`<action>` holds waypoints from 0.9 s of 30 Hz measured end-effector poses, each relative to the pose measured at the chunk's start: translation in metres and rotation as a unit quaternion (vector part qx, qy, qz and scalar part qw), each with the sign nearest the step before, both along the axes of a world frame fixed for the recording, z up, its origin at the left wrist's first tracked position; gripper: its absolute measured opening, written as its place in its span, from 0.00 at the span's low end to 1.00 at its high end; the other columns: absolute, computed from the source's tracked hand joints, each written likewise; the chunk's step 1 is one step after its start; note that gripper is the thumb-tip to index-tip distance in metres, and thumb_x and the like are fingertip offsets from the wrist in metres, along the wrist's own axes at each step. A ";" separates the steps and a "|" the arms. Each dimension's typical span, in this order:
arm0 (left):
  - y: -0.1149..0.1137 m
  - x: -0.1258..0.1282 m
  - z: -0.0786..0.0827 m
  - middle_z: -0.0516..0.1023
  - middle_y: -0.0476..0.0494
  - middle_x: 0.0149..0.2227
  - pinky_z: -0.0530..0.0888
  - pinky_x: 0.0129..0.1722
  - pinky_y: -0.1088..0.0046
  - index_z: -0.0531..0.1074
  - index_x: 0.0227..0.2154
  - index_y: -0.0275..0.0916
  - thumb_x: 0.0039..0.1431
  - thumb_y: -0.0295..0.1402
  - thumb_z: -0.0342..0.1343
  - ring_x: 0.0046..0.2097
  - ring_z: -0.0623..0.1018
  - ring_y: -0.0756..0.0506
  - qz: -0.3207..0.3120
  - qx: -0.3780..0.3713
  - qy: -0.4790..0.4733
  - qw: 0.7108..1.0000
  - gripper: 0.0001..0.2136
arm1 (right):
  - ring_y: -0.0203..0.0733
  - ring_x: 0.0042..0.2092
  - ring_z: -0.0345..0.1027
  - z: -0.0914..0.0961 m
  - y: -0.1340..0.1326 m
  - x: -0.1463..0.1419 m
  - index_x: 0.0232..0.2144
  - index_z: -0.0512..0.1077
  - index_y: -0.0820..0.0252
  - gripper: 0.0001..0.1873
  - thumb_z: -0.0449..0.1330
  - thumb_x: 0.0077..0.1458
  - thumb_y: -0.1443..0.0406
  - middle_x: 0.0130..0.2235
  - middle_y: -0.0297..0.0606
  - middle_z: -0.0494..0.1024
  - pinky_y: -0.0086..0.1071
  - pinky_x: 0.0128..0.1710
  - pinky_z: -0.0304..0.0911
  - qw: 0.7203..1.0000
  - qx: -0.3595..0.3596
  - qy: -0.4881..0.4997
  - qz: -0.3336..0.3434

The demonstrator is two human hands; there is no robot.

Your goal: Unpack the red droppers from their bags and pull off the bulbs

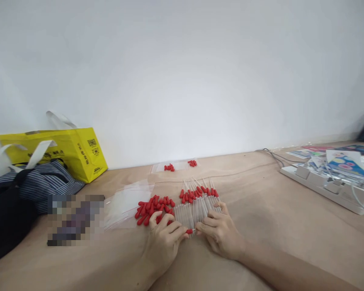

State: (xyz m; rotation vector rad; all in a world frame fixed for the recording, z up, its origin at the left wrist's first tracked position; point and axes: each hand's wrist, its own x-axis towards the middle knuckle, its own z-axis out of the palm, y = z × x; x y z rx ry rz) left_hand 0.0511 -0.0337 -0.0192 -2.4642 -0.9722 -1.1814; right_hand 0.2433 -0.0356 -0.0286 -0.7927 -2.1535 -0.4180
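Note:
Between finger and thumb, my left hand (166,239) pinches a red rubber dropper bulb (189,231). My right hand (221,230) is closed on a clear dropper tube, whose end meets the bulb; most of that tube is hidden by the fingers. Just beyond both hands lies a row of bare clear tubes (184,215). A heap of loose red bulbs (151,207) sits beside my left hand. Behind the row are several droppers (197,192) with red bulbs on them, their thin tips toward the wall.
Clear plastic zip bags (124,202) lie left of the bulbs. Another bag (182,166) with red-bulbed droppers is by the wall. A yellow bag (87,155) and striped cloth bag (53,182) stand left. On the right are a white power strip (321,188) and printed cards (347,163).

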 end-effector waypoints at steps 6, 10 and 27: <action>-0.003 0.003 0.002 0.72 0.55 0.18 0.52 0.44 0.60 0.67 0.19 0.41 0.61 0.36 0.41 0.28 0.68 0.49 -0.004 0.019 0.006 1.000 0.18 | 0.33 0.26 0.53 0.000 -0.001 0.000 0.26 0.68 0.59 0.09 0.49 0.52 0.70 0.18 0.28 0.65 0.38 0.40 0.43 1.000 -0.012 0.004 0.015; -0.004 0.003 0.003 0.71 0.55 0.17 0.53 0.43 0.61 0.67 0.19 0.40 0.61 0.33 0.42 0.28 0.67 0.49 -0.006 0.041 0.012 0.999 0.16 | 0.34 0.26 0.52 -0.001 -0.001 0.001 0.26 0.69 0.59 0.09 0.49 0.51 0.70 0.18 0.29 0.64 0.38 0.40 0.43 1.000 -0.017 0.010 0.015; 0.003 -0.025 0.006 0.75 0.50 0.27 0.63 0.34 0.71 0.71 0.30 0.41 0.58 0.30 0.46 0.30 0.70 0.50 0.046 0.035 -0.016 0.998 0.09 | 0.36 0.28 0.60 -0.006 0.000 0.019 0.29 0.69 0.59 0.12 0.46 0.55 0.70 0.24 0.34 0.69 0.33 0.34 0.49 0.987 -0.134 0.072 -0.049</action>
